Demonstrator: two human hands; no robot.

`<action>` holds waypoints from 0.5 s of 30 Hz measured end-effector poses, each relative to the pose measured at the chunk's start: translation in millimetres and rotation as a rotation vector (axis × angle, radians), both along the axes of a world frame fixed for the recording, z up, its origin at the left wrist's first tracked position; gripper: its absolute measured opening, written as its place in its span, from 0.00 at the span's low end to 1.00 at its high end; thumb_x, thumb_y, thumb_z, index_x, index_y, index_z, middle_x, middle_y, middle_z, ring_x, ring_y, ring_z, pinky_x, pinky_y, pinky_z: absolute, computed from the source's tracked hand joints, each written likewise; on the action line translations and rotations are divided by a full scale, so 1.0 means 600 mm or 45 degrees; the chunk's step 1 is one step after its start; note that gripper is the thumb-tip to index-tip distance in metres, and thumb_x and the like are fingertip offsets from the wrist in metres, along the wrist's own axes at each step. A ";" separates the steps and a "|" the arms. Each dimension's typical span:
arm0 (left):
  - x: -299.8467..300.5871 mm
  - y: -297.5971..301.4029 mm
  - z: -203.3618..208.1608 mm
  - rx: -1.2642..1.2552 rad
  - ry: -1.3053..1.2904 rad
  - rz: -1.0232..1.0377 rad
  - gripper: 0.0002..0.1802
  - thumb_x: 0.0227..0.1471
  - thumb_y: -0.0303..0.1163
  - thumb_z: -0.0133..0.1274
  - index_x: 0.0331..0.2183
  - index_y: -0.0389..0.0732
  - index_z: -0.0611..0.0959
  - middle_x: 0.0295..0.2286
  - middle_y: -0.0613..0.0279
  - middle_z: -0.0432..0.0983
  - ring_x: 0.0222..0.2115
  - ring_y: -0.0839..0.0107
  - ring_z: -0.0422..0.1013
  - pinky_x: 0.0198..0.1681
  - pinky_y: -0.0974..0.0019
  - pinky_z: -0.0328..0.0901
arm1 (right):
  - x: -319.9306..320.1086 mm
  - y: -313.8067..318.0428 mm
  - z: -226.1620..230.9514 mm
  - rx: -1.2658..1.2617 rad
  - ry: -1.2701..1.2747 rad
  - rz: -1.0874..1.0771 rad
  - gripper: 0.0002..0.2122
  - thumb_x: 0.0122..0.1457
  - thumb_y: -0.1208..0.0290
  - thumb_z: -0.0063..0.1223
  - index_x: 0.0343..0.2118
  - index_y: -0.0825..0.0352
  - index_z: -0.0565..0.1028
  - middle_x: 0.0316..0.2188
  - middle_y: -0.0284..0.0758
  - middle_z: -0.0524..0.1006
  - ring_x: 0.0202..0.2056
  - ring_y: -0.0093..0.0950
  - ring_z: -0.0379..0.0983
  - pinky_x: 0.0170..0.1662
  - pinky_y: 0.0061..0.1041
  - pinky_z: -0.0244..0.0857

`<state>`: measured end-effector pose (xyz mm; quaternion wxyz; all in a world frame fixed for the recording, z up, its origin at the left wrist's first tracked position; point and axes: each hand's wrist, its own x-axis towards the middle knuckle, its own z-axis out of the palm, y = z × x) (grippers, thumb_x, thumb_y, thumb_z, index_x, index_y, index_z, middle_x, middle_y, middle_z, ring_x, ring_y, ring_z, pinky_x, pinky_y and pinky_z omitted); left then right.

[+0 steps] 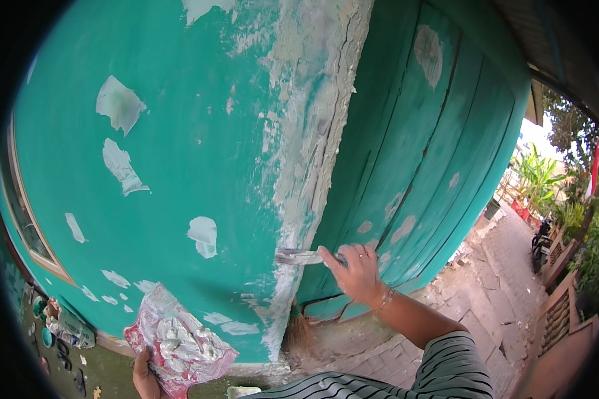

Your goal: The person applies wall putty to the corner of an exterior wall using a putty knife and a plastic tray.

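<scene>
My right hand (361,271) is closed on the handle of a putty knife (301,257). Its flat blade lies against the white putty strip (313,133) that runs down the corner of the green wall (199,173). At the lower left, my left hand (144,376) grips the edge of a reddish-pink board (132,336). A thick smear of wet white putty (180,339) covers much of that board. Part of the left hand is hidden beneath it. Several dried-looking white patches (120,105) dot the wall left of the strip.
Right of the corner stands a green plank surface (439,133) with pale patches. A paved path (492,286) runs off at right, past a low wall (559,319). A broom (299,329) leans at the corner's foot. Sandals (64,356) and containers (70,329) lie at lower left.
</scene>
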<state>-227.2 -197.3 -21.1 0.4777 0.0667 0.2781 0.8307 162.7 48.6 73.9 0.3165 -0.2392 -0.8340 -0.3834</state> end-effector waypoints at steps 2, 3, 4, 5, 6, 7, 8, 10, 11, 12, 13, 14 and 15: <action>0.005 0.001 0.004 0.022 -0.032 -0.005 0.26 0.57 0.33 0.48 0.55 0.30 0.71 0.48 0.45 0.75 0.45 0.52 0.75 0.50 0.48 0.71 | -0.004 0.016 0.031 0.130 0.006 0.007 0.24 0.53 0.74 0.56 0.56 0.59 0.75 0.33 0.33 0.68 0.35 0.32 0.67 0.40 0.33 0.57; 0.006 0.000 0.007 0.022 -0.042 -0.011 0.25 0.57 0.33 0.48 0.55 0.31 0.71 0.48 0.45 0.75 0.46 0.52 0.75 0.50 0.47 0.71 | -0.010 0.017 0.059 0.193 0.033 0.001 0.23 0.53 0.74 0.56 0.55 0.59 0.75 0.33 0.33 0.68 0.35 0.32 0.67 0.40 0.33 0.57; 0.002 0.002 0.004 0.016 -0.029 -0.003 0.25 0.58 0.33 0.48 0.55 0.31 0.71 0.48 0.45 0.75 0.46 0.52 0.75 0.49 0.47 0.71 | -0.014 0.019 0.089 0.256 0.063 -0.008 0.22 0.53 0.74 0.56 0.54 0.58 0.76 0.33 0.32 0.68 0.35 0.32 0.67 0.39 0.33 0.57; -0.003 0.003 -0.002 0.006 -0.012 0.002 0.25 0.58 0.33 0.48 0.55 0.31 0.71 0.48 0.45 0.75 0.46 0.52 0.75 0.49 0.47 0.71 | -0.021 0.028 0.119 0.312 0.123 0.038 0.22 0.53 0.74 0.56 0.54 0.58 0.76 0.33 0.32 0.69 0.35 0.32 0.68 0.39 0.33 0.57; -0.006 0.002 -0.005 -0.010 0.004 0.000 0.25 0.58 0.33 0.48 0.55 0.31 0.71 0.48 0.45 0.75 0.46 0.52 0.75 0.49 0.47 0.71 | -0.027 0.035 0.150 0.363 0.183 0.077 0.22 0.53 0.73 0.57 0.53 0.57 0.77 0.33 0.32 0.69 0.35 0.31 0.68 0.39 0.33 0.57; -0.006 0.000 -0.003 -0.002 0.001 -0.008 0.26 0.58 0.33 0.48 0.55 0.31 0.71 0.48 0.45 0.75 0.46 0.52 0.75 0.49 0.47 0.72 | -0.033 0.040 0.186 0.454 0.233 0.058 0.22 0.52 0.74 0.57 0.53 0.56 0.77 0.33 0.31 0.70 0.35 0.31 0.69 0.39 0.33 0.57; -0.005 0.000 0.001 0.010 -0.003 -0.017 0.26 0.58 0.33 0.48 0.55 0.31 0.70 0.49 0.45 0.75 0.46 0.51 0.75 0.49 0.47 0.72 | -0.038 0.044 0.223 0.548 0.281 0.040 0.22 0.52 0.74 0.58 0.52 0.56 0.78 0.32 0.30 0.70 0.35 0.31 0.69 0.39 0.33 0.57; -0.005 -0.003 0.002 0.029 0.016 -0.041 0.26 0.58 0.33 0.48 0.56 0.31 0.70 0.49 0.45 0.74 0.46 0.51 0.75 0.49 0.46 0.72 | -0.051 0.047 0.287 0.756 0.329 0.073 0.20 0.51 0.75 0.59 0.49 0.55 0.79 0.31 0.29 0.70 0.33 0.31 0.69 0.39 0.32 0.57; -0.006 -0.005 0.000 0.037 0.040 -0.059 0.27 0.58 0.33 0.48 0.56 0.31 0.69 0.49 0.45 0.74 0.46 0.51 0.75 0.49 0.46 0.72 | -0.052 0.041 0.303 0.765 0.376 0.094 0.19 0.51 0.76 0.59 0.48 0.55 0.79 0.30 0.29 0.70 0.32 0.30 0.69 0.38 0.32 0.58; -0.009 -0.006 -0.002 0.048 0.064 -0.074 0.27 0.58 0.33 0.48 0.57 0.31 0.68 0.50 0.45 0.74 0.46 0.51 0.75 0.49 0.46 0.72 | -0.055 0.035 0.316 0.776 0.424 0.117 0.18 0.50 0.76 0.59 0.47 0.56 0.79 0.30 0.29 0.70 0.31 0.30 0.69 0.38 0.32 0.58; -0.009 -0.008 -0.004 0.044 0.054 -0.063 0.28 0.58 0.33 0.48 0.57 0.31 0.68 0.50 0.45 0.74 0.46 0.51 0.75 0.50 0.46 0.72 | -0.055 0.031 0.320 0.786 0.472 0.140 0.17 0.50 0.76 0.59 0.46 0.56 0.80 0.29 0.29 0.70 0.31 0.30 0.69 0.38 0.31 0.58; -0.008 -0.011 -0.006 0.040 0.045 -0.052 0.28 0.58 0.33 0.48 0.58 0.31 0.67 0.50 0.45 0.73 0.46 0.51 0.75 0.50 0.46 0.71 | -0.051 0.022 0.307 0.692 0.445 0.160 0.16 0.50 0.76 0.59 0.44 0.56 0.79 0.29 0.29 0.69 0.30 0.30 0.69 0.37 0.31 0.58; -0.010 -0.014 -0.009 0.037 0.032 -0.037 0.28 0.58 0.33 0.48 0.58 0.31 0.67 0.50 0.45 0.73 0.47 0.51 0.75 0.51 0.46 0.71 | -0.047 0.006 0.278 0.598 0.414 0.184 0.15 0.50 0.76 0.60 0.43 0.56 0.79 0.29 0.29 0.69 0.29 0.29 0.69 0.37 0.30 0.59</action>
